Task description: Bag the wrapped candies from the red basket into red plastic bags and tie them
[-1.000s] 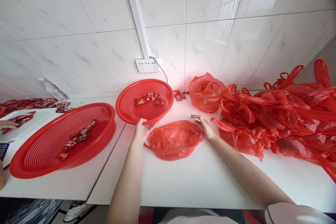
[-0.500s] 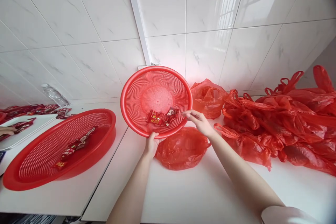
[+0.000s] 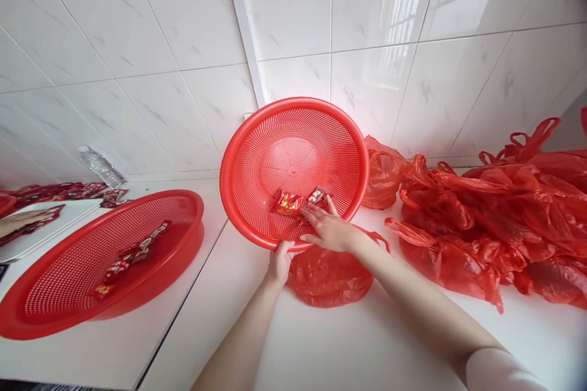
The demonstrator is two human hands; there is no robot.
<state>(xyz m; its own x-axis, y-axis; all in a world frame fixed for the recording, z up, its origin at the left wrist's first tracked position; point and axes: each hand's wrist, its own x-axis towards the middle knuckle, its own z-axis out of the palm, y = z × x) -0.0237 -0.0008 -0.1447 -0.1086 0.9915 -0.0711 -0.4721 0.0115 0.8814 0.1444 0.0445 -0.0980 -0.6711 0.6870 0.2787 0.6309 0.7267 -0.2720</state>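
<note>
A round red plastic basket (image 3: 293, 119) with mesh sides is tilted toward me in the middle of the head view. My left hand (image 3: 280, 264) is closed on its near rim, thumb on top. Inside, at the low side, lie a red packet with gold print (image 3: 287, 203) and a darker wrapped packet (image 3: 316, 195). Over the darker packet reaches my right hand (image 3: 334, 230), fingers stretched out and touching it; part of that packet is hidden. Below the basket stands a red plastic bag (image 3: 330, 284) on the white table (image 3: 316, 348).
At left stands another tilted red basket (image 3: 183, 256) with several packets (image 3: 137, 250). Beyond it are a co-worker's hand (image 3: 22, 223) at a white tray (image 3: 77, 220) and a clear bottle (image 3: 101, 165). Many red bags (image 3: 495, 214) are heaped at right, near the tiled wall (image 3: 367, 6).
My right hand has moved left from the basket's right rim onto the packets inside. The basket, held by my left hand, has come closer and shifted slightly right.
</note>
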